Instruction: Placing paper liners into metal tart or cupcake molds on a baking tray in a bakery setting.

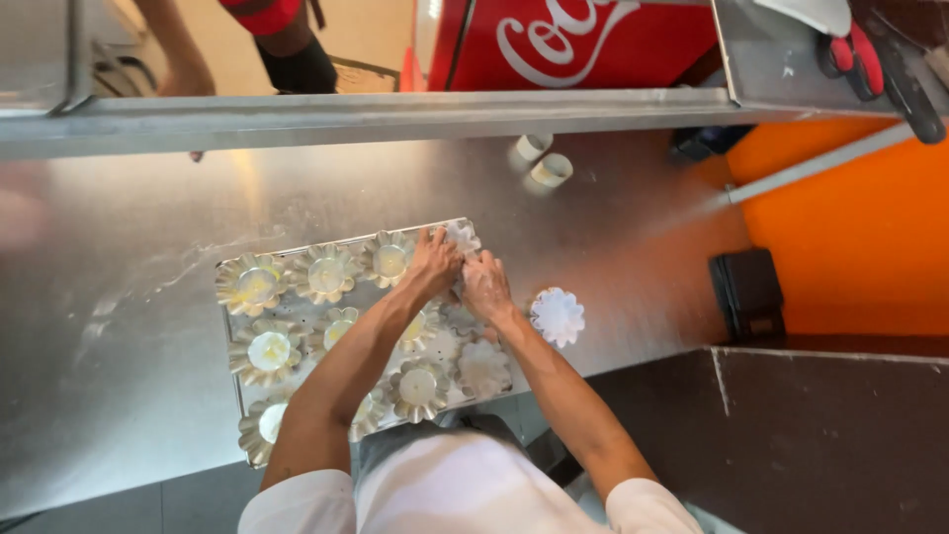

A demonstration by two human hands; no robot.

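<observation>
Steel counter (643,247) beside orange wall (850,237)

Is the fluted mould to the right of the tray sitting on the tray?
No, that white fluted mould lies on the steel counter, apart from the tray.

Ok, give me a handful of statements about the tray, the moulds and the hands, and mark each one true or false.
1. Both hands, the left hand and the right hand, meet at the far right corner of the tray. True.
2. The tray sits on a wooden table. False: it sits on a steel counter.
3. One fluted mould lies on the counter to the right of the tray. True.
4. Every mould on the tray is bare. False: several, such as the filled mould, hold a pale filling.
5. Two small white cups stand on the counter beyond the tray. True.
</observation>
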